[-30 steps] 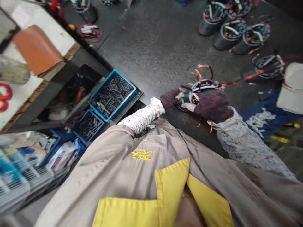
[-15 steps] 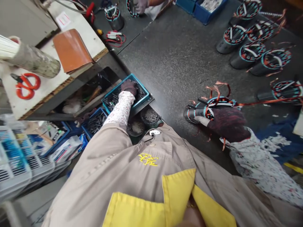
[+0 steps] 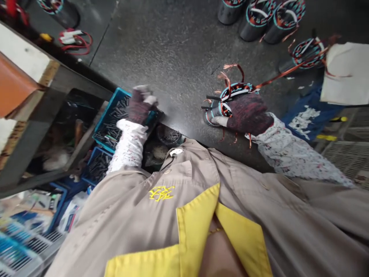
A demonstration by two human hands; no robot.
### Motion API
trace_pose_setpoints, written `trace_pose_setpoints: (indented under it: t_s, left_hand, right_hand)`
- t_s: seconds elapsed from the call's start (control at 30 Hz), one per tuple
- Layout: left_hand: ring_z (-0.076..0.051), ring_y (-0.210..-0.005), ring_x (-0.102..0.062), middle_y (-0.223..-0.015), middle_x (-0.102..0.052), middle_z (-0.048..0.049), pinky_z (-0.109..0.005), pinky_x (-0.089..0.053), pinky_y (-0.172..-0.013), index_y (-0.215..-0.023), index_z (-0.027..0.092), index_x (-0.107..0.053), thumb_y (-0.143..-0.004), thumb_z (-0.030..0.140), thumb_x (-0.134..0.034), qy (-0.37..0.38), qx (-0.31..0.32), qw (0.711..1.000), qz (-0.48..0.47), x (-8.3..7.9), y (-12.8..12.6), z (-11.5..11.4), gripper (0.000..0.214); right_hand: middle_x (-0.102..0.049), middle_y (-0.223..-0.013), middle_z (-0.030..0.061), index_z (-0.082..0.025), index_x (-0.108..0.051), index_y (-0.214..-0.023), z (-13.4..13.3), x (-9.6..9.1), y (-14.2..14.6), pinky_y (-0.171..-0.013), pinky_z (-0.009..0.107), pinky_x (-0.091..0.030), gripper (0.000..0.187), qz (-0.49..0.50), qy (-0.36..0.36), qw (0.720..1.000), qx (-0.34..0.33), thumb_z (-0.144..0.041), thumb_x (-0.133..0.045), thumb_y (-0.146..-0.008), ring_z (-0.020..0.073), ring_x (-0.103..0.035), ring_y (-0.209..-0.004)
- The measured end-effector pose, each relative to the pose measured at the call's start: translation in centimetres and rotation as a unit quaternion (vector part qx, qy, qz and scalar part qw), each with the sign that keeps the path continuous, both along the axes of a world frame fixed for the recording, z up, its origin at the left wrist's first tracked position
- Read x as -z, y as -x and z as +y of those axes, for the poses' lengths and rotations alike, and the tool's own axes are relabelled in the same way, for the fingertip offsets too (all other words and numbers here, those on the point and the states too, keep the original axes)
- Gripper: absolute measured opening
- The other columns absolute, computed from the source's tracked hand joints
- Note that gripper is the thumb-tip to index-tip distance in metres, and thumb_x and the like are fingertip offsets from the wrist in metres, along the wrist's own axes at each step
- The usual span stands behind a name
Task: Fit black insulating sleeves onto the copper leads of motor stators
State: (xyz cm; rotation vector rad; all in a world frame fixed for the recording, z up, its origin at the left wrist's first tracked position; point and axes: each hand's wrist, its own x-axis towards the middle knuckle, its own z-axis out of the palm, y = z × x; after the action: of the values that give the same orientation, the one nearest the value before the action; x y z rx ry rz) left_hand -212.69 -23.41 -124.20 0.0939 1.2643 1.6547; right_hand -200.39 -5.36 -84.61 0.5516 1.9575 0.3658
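Note:
My right hand [image 3: 246, 113], in a dark knit glove, is wrapped over a wound stator [image 3: 221, 105] that lies on its side on the dark worktable [image 3: 173, 57]. Copper wire ends stick up from the stator. My left hand [image 3: 140, 105], also gloved, hovers over the right edge of a teal bin of dark sleeves [image 3: 111, 119] at the table's left edge. Its fingers are curled and blurred; what they hold, if anything, I cannot make out.
Several more wound stators [image 3: 259, 13] stand at the far right of the table. A second blue bin of sleeves [image 3: 96, 165] sits below the teal one. A red-wired clip [image 3: 73, 38] lies far left. A white cloth [image 3: 346, 73] lies at right.
My left hand went from the stator into the teal bin, then lifted out toward the table edge. My right hand stayed on the stator. The view shifted.

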Motion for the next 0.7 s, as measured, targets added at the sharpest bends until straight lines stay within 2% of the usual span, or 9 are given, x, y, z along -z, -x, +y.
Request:
trace_pose_setpoints:
  t_s: [0.07, 0.1, 0.13, 0.2, 0.3, 0.47, 0.6, 0.7]
  left_hand:
    - [-0.024, -0.105, -0.082, -0.120, -0.089, -0.0032, -0.045, -0.070, -0.104, -0.135, 0.034, -0.083, -0.106, 0.041, -0.096, -0.084, 0.119, 0.983, -0.112, -4.5, -3.7, 3.0, 0.032]
    - [-0.023, -0.098, -0.081, -0.111, -0.088, -0.0043, -0.044, -0.071, -0.099, -0.133, 0.030, -0.086, -0.110, 0.042, -0.092, -0.104, 0.150, 0.974, -0.134, -6.2, -5.6, 4.5, 0.026]
    - [-0.023, -0.091, -0.080, -0.102, -0.086, -0.0046, -0.044, -0.072, -0.095, -0.130, 0.026, -0.088, -0.112, 0.041, -0.090, -0.113, 0.176, 0.966, -0.149, -7.6, -7.2, 5.9, 0.024]
    - [-0.023, -0.088, -0.081, -0.093, -0.084, -0.0030, -0.043, -0.071, -0.095, -0.126, 0.022, -0.090, -0.111, 0.039, -0.090, -0.108, 0.199, 0.960, -0.164, -9.0, -10.0, 8.1, 0.023]
    - [-0.026, -0.102, -0.087, -0.102, -0.090, -0.0053, -0.046, -0.070, -0.111, -0.126, 0.021, -0.092, -0.105, 0.036, -0.096, -0.110, 0.189, 0.960, -0.177, -8.9, -12.3, 10.0, 0.026]
    - [-0.033, -0.124, -0.091, -0.122, -0.097, -0.0109, -0.051, -0.068, -0.125, -0.122, 0.021, -0.094, -0.101, 0.027, -0.095, -0.119, 0.179, 0.962, -0.171, -8.7, -13.4, 11.2, 0.022]
    - [-0.035, -0.142, -0.087, -0.136, -0.098, -0.0107, -0.053, -0.064, -0.136, -0.121, 0.022, -0.095, -0.102, 0.022, -0.091, -0.122, 0.185, 0.969, -0.107, -9.4, -13.4, 11.9, 0.019]
    - [-0.038, -0.148, -0.083, -0.133, -0.098, -0.0096, -0.056, -0.058, -0.143, -0.110, 0.024, -0.095, -0.102, 0.020, -0.095, -0.139, 0.188, 0.972, -0.014, -9.6, -12.9, 12.5, 0.009]
  right_hand:
    - [-0.085, -0.159, 0.0299, -0.008, -0.086, -0.156, -0.4, -0.1, 0.5, -0.130, 0.063, -0.061, 0.072, -0.018, -0.012, 1.000, 0.013, -0.070, -0.077, -0.120, 0.0516, -0.079, -0.148]
    - [-0.085, -0.157, 0.0306, -0.007, -0.087, -0.153, -0.5, -0.2, 0.7, -0.129, 0.062, -0.061, 0.074, -0.026, -0.017, 0.999, 0.019, -0.072, -0.076, -0.120, 0.0511, -0.080, -0.146]
    - [-0.086, -0.155, 0.0307, -0.007, -0.087, -0.150, -0.6, -0.2, 0.7, -0.128, 0.060, -0.061, 0.074, -0.030, -0.025, 0.999, 0.021, -0.073, -0.075, -0.120, 0.0501, -0.081, -0.144]
    - [-0.086, -0.156, 0.0286, -0.009, -0.087, -0.149, -0.7, -0.2, 0.7, -0.128, 0.057, -0.059, 0.069, -0.034, -0.035, 0.999, 0.018, -0.071, -0.077, -0.119, 0.0478, -0.080, -0.144]
    - [-0.086, -0.159, 0.0263, -0.010, -0.087, -0.148, -0.5, -0.2, 0.6, -0.128, 0.055, -0.056, 0.064, -0.034, -0.034, 0.999, 0.016, -0.065, -0.077, -0.118, 0.0461, -0.078, -0.146]
    - [-0.087, -0.156, 0.0264, -0.009, -0.088, -0.146, -0.1, -0.1, 0.3, -0.127, 0.057, -0.056, 0.069, -0.013, -0.022, 0.999, 0.026, -0.071, -0.073, -0.120, 0.0475, -0.078, -0.145]
    - [-0.088, -0.153, 0.0262, -0.009, -0.088, -0.144, 0.0, 0.0, 0.2, -0.124, 0.056, -0.058, 0.069, -0.020, -0.024, 0.999, 0.018, -0.072, -0.072, -0.120, 0.0467, -0.080, -0.140]
    - [-0.087, -0.156, 0.0284, -0.007, -0.088, -0.148, -0.1, -0.1, 0.3, -0.125, 0.055, -0.057, 0.072, -0.016, -0.022, 0.999, 0.031, -0.072, -0.074, -0.120, 0.0471, -0.080, -0.142]
